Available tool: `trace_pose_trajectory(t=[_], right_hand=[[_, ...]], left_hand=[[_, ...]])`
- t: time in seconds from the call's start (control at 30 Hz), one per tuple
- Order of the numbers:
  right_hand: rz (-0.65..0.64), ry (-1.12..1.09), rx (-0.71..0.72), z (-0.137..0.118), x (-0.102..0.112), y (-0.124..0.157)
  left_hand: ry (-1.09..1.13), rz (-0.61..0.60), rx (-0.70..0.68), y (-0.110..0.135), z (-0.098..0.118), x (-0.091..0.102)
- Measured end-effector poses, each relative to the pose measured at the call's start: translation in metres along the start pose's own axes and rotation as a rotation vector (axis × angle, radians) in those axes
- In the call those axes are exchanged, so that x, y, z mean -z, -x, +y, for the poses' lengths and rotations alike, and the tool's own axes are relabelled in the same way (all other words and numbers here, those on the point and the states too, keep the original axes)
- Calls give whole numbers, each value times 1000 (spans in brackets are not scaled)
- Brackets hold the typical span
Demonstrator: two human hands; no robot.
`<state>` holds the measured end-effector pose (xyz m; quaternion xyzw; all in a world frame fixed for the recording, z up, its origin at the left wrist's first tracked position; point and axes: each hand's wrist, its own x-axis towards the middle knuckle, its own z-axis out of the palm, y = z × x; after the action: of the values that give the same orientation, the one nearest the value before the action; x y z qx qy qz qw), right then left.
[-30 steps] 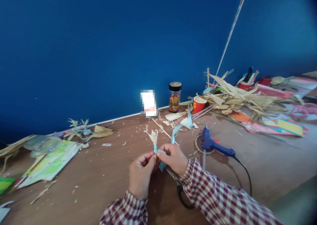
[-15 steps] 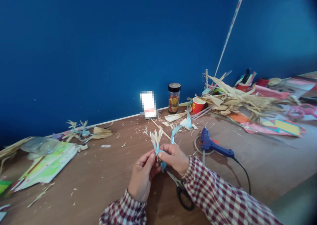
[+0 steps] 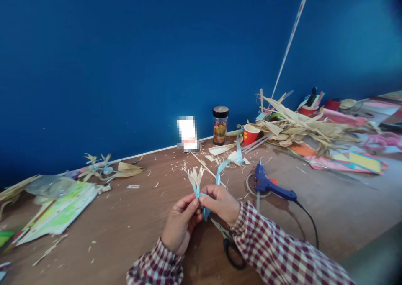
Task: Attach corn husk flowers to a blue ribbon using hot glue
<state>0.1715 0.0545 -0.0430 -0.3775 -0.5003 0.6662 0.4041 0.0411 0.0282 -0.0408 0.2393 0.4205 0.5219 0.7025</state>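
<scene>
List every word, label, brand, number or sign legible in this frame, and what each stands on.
No text can be read with certainty.
Red paper cup: yellow lettering, too small and blurred to read.
Small white slip: any print is too small to read.
Bright white rectangle: pixelated, nothing legible.

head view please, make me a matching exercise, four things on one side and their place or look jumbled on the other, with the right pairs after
Things:
1. glue gun
2. jar
3. scissors
4. pale tuft

Place or look:
A. partly hidden by the right sleeve
B. pinched between the left hand and the right hand
C. blue, lying to the right of both hands
D. upright, with a black lid

Pairs: 1-C, 2-D, 3-A, 4-B
</scene>
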Motion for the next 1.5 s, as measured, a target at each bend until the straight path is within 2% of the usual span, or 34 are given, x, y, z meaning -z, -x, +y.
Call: trace_pose_trajectory(t=[0.2,0.5,0.67,0.77,0.93,1.07,1.23,1.37,1.5], right_hand=[[20,-32,7,-2,-2,0],[13,64,4,1,-2,0],[10,10,30,-1,-1,0],[-2,-5,46,-2,0,0],[-44,50,10,0,0,0],[-6,136,6,3,0,0],[7,142,-8,6,-1,-1],[61,104,12,8,-1,-2],[106,171,64,8,-1,-3]], left_hand=[[-49,2,29,1,9,2],[-119,91,-122,0,7,-1],[-67,22,-63,3,8,-2],[-40,29,-35,3,11,-2],[-63,-11,-53,-1,13,-1],[-66,35,-71,-3,15,2],[-105,44,-61,-4,16,4],[-181,32,7,-2,17,3],[-230,45,55,0,14,3]])
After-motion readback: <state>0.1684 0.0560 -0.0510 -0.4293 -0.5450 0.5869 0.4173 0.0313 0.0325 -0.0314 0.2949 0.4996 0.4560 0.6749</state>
